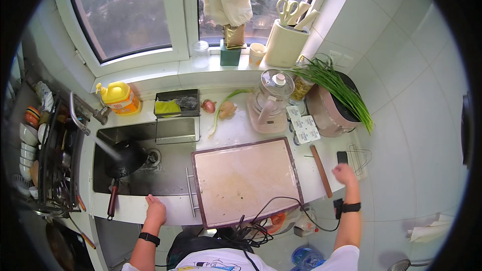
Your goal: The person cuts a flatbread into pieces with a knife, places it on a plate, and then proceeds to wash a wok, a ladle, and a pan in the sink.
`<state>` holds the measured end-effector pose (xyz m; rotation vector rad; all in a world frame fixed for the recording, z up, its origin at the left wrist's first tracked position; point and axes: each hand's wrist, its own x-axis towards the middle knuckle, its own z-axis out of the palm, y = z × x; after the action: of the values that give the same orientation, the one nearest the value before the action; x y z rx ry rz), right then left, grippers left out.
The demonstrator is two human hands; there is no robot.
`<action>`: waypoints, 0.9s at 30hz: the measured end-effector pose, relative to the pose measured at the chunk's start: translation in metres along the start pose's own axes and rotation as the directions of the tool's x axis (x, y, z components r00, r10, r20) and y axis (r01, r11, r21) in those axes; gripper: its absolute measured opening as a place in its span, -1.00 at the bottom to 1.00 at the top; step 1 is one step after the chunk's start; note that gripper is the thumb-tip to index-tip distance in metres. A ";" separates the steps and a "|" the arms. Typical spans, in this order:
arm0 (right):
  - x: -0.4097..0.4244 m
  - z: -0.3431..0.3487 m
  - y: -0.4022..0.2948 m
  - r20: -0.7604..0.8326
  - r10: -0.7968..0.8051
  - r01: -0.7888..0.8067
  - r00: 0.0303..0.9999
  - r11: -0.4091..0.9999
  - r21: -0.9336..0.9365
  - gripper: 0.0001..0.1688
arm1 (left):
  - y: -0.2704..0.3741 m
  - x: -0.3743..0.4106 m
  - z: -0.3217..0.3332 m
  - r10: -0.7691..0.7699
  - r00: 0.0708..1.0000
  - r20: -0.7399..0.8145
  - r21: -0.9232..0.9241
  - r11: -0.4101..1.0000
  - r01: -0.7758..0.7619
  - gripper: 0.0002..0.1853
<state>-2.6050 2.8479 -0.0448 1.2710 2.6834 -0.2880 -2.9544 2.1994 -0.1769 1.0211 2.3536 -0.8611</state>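
My left hand (155,210) rests at the front edge of the sink, right of the pan's handle, with nothing seen in it. My right hand (343,174) is by the lower end of a dark phone-like object (342,157) at the counter's right end; whether it touches it I cannot tell. A black wok (128,156) with a reddish handle (113,200) sits tilted in the steel sink (171,173), and water runs into it from the faucet (77,116). Between my hands lies a large cutting board (244,184) with a few specks. A wooden rolling pin (321,171) lies right of it.
Behind the board stand a glass kettle (272,98), an onion (208,106), ginger (227,109) and yogurt cups (303,124). Green chives (339,90) lie on a pink appliance (327,109). A dish rack (56,158) is at left. A black cable (286,198) crosses the board's front edge.
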 end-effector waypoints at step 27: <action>-0.351 -0.042 -0.295 0.252 -0.036 -0.255 0.967 -0.135 0.957 -0.60 | -0.062 -0.062 0.003 0.192 0.913 -0.360 -0.525 0.767 -0.369 -0.24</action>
<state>-2.6171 2.4129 0.1054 1.4209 1.6548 -2.7193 -2.9622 2.1336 -0.1193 1.2307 2.3546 0.1553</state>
